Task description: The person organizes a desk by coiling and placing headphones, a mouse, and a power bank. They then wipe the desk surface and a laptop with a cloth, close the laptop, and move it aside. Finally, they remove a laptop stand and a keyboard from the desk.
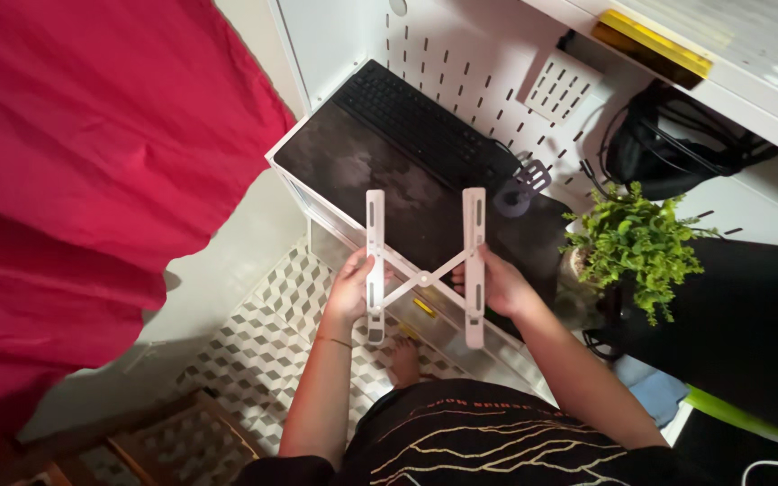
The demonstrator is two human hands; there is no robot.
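Note:
A white folding stand [423, 265] with two long rails and crossed bars between them is held above the front edge of a dark desk mat [380, 180]. My left hand [350, 286] grips the left rail near its lower end. Around the right rail, my right hand [495, 283] is closed at about the same height. The stand is spread open, its rails roughly parallel. A black keyboard [425, 126] lies farther back on the mat.
A small green potted plant [638, 243] stands right of the stand. A white pegboard wall [497, 63] rises behind the desk, with a black bag [677, 144] and cables. A red curtain [83, 180] hangs left. Patterned floor tiles [263, 342] lie below.

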